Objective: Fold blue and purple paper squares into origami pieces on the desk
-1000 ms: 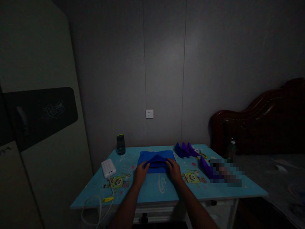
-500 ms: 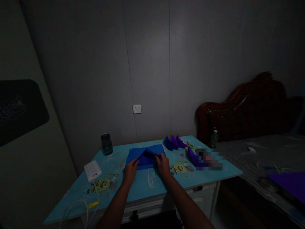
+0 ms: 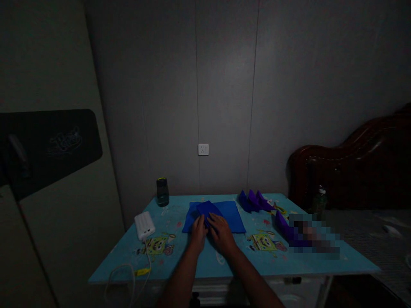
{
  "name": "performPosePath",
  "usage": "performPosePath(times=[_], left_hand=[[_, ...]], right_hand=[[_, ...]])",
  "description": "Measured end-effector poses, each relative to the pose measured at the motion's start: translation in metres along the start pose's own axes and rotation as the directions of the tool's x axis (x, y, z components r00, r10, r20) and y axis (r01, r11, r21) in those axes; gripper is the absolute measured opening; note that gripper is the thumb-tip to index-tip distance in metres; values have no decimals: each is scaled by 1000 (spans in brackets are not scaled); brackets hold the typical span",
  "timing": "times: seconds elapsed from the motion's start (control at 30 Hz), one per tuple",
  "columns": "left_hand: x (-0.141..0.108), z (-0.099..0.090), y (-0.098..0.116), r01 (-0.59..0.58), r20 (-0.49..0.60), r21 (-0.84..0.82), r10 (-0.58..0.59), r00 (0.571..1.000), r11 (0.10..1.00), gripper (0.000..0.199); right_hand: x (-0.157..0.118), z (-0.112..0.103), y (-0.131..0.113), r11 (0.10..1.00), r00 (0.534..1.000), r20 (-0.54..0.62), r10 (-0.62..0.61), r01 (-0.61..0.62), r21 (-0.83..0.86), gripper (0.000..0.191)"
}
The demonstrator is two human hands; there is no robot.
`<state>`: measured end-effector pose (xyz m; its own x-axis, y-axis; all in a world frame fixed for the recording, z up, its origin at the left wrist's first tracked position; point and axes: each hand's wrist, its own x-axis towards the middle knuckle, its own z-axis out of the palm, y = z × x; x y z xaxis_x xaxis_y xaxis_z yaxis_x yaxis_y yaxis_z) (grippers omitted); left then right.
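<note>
A folded piece of dark blue paper is between my hands, with its pointed top facing the wall. My left hand pinches its lower left edge, thumb and fingers closed. Right beside it, my right hand grips the lower right part with bent fingers. Under the folded piece lies a flat blue sheet on the light blue tabletop. The fingers hide the paper's lower corner.
Folded blue and purple paper boats stand at the back right, near yellow-handled scissors. Another purple boat lies beside a blurred patch. A white power bank with a cable and a dark bottle stand at left.
The blue paper, held spread like an open pocket before, is now flattened into a narrower shape. My hands have come closer together. The camera view has turned left.
</note>
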<state>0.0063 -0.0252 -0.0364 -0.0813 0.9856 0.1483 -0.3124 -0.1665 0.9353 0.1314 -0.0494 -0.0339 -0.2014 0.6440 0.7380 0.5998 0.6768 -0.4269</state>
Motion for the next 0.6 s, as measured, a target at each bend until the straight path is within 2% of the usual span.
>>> performPosePath(times=[0.13, 0.2, 0.23, 0.3, 0.4, 0.47, 0.6], left_hand=[[0, -3, 2, -34, 27, -82, 36, 999, 996, 59], [0, -3, 3, -49, 42, -109, 54, 998, 993, 60], [0, -3, 4, -50, 48, -119, 56, 997, 992, 61], [-1, -3, 4, -42, 63, -132, 50, 997, 990, 61], [-2, -2, 3, -24, 88, -134, 36, 995, 991, 61], [-3, -2, 3, -18, 99, -127, 30, 995, 992, 61], [-4, 0, 2, -18, 87, -90, 26, 996, 996, 62]], right_hand=[[0, -1, -5, 996, 991, 124, -56, 64, -62, 48], [0, -2, -6, 997, 991, 119, -56, 62, -50, 43], [1, -2, -5, 999, 997, 76, -30, 33, -40, 38], [2, -2, -1, 995, 993, -63, 96, -94, 20, 30], [3, -2, 10, 930, 912, -220, 347, -303, 210, 36], [3, -3, 17, 867, 864, -217, 455, -374, 329, 48], [2, -4, 23, 767, 828, -128, 546, -432, 474, 55]])
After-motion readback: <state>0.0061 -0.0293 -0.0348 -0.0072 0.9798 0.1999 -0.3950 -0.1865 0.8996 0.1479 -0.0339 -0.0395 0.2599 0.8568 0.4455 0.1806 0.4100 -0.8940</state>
